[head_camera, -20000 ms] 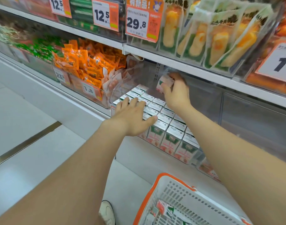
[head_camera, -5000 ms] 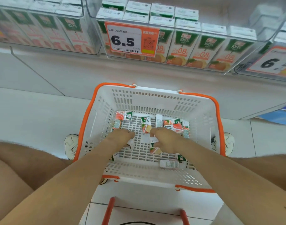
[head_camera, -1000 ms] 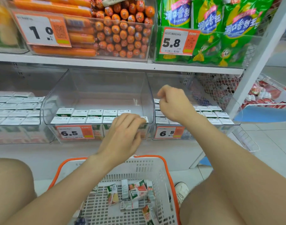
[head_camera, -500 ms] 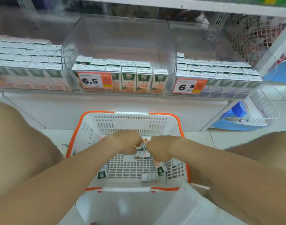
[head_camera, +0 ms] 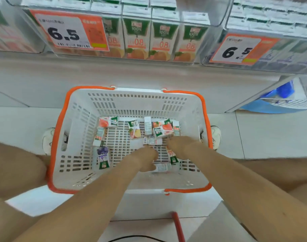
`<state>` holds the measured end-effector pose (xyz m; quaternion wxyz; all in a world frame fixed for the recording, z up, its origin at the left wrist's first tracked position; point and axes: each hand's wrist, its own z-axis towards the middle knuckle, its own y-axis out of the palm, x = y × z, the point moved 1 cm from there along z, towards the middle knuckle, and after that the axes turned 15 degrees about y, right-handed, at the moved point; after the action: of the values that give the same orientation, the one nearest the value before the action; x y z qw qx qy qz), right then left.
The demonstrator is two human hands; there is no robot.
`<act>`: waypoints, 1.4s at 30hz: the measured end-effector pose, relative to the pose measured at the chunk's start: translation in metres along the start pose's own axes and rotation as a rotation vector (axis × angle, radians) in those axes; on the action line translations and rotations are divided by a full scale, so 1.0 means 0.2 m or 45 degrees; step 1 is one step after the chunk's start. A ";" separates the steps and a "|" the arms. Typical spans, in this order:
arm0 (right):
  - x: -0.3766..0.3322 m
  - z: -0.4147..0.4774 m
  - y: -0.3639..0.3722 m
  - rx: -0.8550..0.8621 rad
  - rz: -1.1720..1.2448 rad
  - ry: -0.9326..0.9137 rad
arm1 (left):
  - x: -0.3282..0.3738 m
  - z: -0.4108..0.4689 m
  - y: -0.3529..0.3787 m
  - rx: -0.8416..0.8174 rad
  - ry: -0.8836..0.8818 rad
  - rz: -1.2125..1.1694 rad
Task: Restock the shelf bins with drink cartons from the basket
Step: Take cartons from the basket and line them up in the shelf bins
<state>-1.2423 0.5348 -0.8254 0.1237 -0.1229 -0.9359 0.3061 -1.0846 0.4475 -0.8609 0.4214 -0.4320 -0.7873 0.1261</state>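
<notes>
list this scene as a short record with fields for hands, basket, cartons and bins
basket: white, orange rim, below the bins
cartons: loose on the basket bottom, mixed kinds, one purple carton
left hand: in the basket, beside a white carton; grip unclear
right hand: in the basket, beside the left hand; grip unclear
bin: front row of upright juice cartons
tag: 6.5; second tag also 6.5

A single head-worn wide-angle camera looks steeply down into the white basket (head_camera: 128,100) close below, facing the shelf bins (head_camera: 219,18) that run near along the frame's top.
</notes>
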 end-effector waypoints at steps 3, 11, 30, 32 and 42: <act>0.00 0.10 0.08 -0.024 -0.028 -0.006 | -0.01 0.09 0.07 0.053 0.023 -0.036; 0.00 0.12 0.21 0.012 -0.093 0.069 | -0.05 0.16 0.18 0.039 0.039 -0.100; 0.06 -0.24 -0.25 -0.176 1.179 0.162 | -0.17 -0.41 -0.26 0.413 -0.147 -0.615; 0.09 -0.35 -0.34 -0.275 1.562 0.111 | -0.12 -0.54 -0.38 0.500 -0.100 -0.644; -0.06 -0.88 -0.82 0.048 2.117 -0.342 | 0.22 -1.12 -0.95 0.822 0.301 -1.062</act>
<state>-1.2017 0.4978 -0.5907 -0.2525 -0.7326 -0.5421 0.3250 -1.0316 0.3323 -0.5923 0.6327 0.0574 -0.7605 0.1340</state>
